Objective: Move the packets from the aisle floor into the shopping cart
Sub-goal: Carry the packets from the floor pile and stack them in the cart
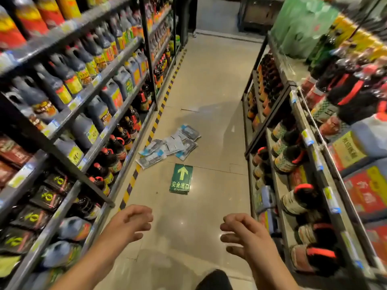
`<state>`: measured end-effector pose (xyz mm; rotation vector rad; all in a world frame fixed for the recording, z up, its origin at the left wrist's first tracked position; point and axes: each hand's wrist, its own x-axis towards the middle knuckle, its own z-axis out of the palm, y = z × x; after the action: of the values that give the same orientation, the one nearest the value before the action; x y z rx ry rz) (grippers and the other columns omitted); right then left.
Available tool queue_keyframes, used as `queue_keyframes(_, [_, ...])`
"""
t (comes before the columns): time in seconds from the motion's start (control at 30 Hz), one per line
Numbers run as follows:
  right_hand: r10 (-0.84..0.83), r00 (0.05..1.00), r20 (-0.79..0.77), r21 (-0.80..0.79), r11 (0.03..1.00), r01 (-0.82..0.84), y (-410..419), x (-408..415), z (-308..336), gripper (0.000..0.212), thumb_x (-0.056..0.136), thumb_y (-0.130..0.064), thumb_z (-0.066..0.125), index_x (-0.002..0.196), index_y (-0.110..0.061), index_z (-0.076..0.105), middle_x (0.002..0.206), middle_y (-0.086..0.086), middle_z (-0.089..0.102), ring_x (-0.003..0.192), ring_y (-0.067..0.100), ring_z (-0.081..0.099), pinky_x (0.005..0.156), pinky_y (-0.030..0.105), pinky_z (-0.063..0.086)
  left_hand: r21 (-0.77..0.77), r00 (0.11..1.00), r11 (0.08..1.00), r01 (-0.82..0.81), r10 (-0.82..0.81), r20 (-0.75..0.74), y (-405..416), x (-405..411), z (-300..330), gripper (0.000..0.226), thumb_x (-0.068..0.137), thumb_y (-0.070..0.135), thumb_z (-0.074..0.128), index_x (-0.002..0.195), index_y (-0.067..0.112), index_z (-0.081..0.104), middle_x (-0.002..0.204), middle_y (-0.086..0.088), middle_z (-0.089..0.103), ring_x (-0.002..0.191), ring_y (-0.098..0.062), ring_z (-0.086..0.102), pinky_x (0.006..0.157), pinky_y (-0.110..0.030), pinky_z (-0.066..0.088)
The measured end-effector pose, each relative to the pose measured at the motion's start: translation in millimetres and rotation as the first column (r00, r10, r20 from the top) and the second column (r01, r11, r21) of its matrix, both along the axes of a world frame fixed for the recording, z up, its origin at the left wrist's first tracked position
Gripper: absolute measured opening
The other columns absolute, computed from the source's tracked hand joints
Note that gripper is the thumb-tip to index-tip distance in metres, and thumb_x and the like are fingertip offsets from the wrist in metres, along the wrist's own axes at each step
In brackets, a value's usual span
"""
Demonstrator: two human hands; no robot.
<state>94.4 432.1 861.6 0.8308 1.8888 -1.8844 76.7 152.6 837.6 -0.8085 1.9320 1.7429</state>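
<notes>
Several packets lie in a loose heap on the aisle floor, up the aisle from the person and close to the striped tape that runs along the foot of the left shelves. The heap stretches crosswise and slightly uphill, from its low end by the tape to its far end out toward the middle of the aisle. Both hands are held out low in front, well short of the heap, with a green arrow sign on the floor between them and it. The left hand has its fingers loosely curled and slightly spread, holding nothing; the right hand is the same, fingers parted and empty. The heap sits ahead and a little to the left, so I'd judge the left hand has the shorter reach, though a few steps forward look necessary first. No shopping cart is visible from here.
</notes>
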Motion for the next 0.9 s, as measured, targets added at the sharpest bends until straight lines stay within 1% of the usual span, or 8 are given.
queue_keyframes(0.13, [0.092, 0.996, 0.017, 0.032, 0.995, -0.092, 10.8, -78.8, 4.3, 0.012, 0.098, -0.024, 0.068, 0.099, -0.014, 0.075, 0.094, 0.008, 0.079, 0.077, 0.019, 0.071, 0.070, 0.031, 0.053, -0.003, 0.999, 0.999, -0.039, 0.039, 0.017, 7.4, -56.6, -4.1, 0.013, 0.094, 0.023, 0.074, 0.106, 0.018, 0.076, 0.100, -0.004, 0.079, 0.100, -0.025, 0.074, 0.097, -0.046, 0.054])
queue_keyframes(0.27, [0.110, 0.994, 0.025, 0.044, 0.993, -0.111, 28.6, -168.7, -4.6, 0.010, 0.098, -0.024, 0.068, 0.096, -0.016, 0.074, 0.092, 0.006, 0.079, 0.074, 0.018, 0.070, 0.070, 0.031, 0.052, -0.031, 0.998, 0.998, -0.063, 0.064, 0.029, 27.5, -134.9, -9.7, 0.012, 0.093, 0.021, 0.075, 0.105, 0.018, 0.077, 0.100, -0.005, 0.079, 0.099, -0.024, 0.074, 0.099, -0.046, 0.054])
queue_keyframes(0.47, [0.284, 0.953, -0.101, 0.133, 0.954, -0.270, 60.4, -302.7, -0.3, 0.009, 0.095, -0.024, 0.071, 0.086, -0.026, 0.074, 0.087, -0.005, 0.077, 0.078, 0.014, 0.071, 0.071, 0.026, 0.051, -0.023, 0.994, 0.994, -0.106, 0.107, 0.025, 70.7, -258.3, 6.2, 0.014, 0.091, 0.018, 0.077, 0.105, 0.018, 0.077, 0.099, -0.007, 0.079, 0.100, -0.024, 0.074, 0.100, -0.045, 0.053])
queue_keyframes(0.53, [0.340, 0.933, -0.114, 0.151, 0.935, -0.322, 67.0, -351.8, -0.5, 0.009, 0.095, -0.026, 0.070, 0.086, -0.027, 0.074, 0.086, -0.008, 0.076, 0.079, 0.014, 0.071, 0.072, 0.025, 0.051, -0.026, 0.993, 0.993, -0.116, 0.116, 0.013, 84.0, -297.9, 10.1, 0.013, 0.091, 0.018, 0.077, 0.105, 0.018, 0.077, 0.100, -0.007, 0.079, 0.099, -0.023, 0.075, 0.101, -0.045, 0.053])
queue_keyframes(0.6, [0.392, 0.914, -0.104, 0.184, 0.911, -0.370, 69.8, -397.9, -5.3, 0.009, 0.096, -0.029, 0.069, 0.088, -0.028, 0.073, 0.085, -0.008, 0.075, 0.080, 0.013, 0.071, 0.071, 0.024, 0.051, -0.047, 0.992, 0.991, -0.128, 0.129, 0.015, 90.3, -331.5, 6.2, 0.013, 0.092, 0.019, 0.076, 0.104, 0.020, 0.077, 0.100, -0.006, 0.079, 0.099, -0.021, 0.074, 0.099, -0.044, 0.054])
queue_keyframes(0.7, [0.440, 0.896, -0.063, 0.223, 0.881, -0.417, 71.0, -463.7, -22.1, 0.008, 0.096, -0.029, 0.069, 0.090, -0.029, 0.073, 0.083, -0.010, 0.074, 0.081, 0.013, 0.071, 0.067, 0.021, 0.049, -0.065, 0.983, 0.983, -0.172, 0.175, 0.051, 89.5, -382.1, -12.1, 0.012, 0.091, 0.020, 0.077, 0.103, 0.021, 0.077, 0.099, -0.006, 0.078, 0.099, -0.022, 0.073, 0.090, -0.040, 0.054])
queue_keyframes(0.8, [0.465, 0.885, 0.002, 0.224, 0.862, -0.454, 67.8, -523.8, -47.2, 0.006, 0.095, -0.030, 0.070, 0.090, -0.028, 0.072, 0.081, -0.008, 0.072, 0.081, 0.016, 0.071, 0.065, 0.021, 0.048, -0.071, 0.965, 0.972, -0.223, 0.230, 0.125, 83.0, -431.4, -40.0, 0.013, 0.091, 0.018, 0.076, 0.104, 0.019, 0.076, 0.102, -0.008, 0.077, 0.101, -0.024, 0.072, 0.083, -0.036, 0.051])
queue_keyframes(0.9, [0.465, 0.881, 0.090, 0.231, 0.850, -0.473, 63.9, -581.2, -76.8, 0.006, 0.096, -0.027, 0.070, 0.092, -0.025, 0.072, 0.084, -0.003, 0.072, 0.078, 0.016, 0.070, 0.062, 0.019, 0.048, -0.080, 0.949, 0.963, -0.256, 0.266, 0.171, 74.9, -488.0, -71.7, 0.011, 0.093, 0.015, 0.074, 0.104, 0.017, 0.075, 0.102, -0.009, 0.078, 0.099, -0.025, 0.071, 0.082, -0.036, 0.050])
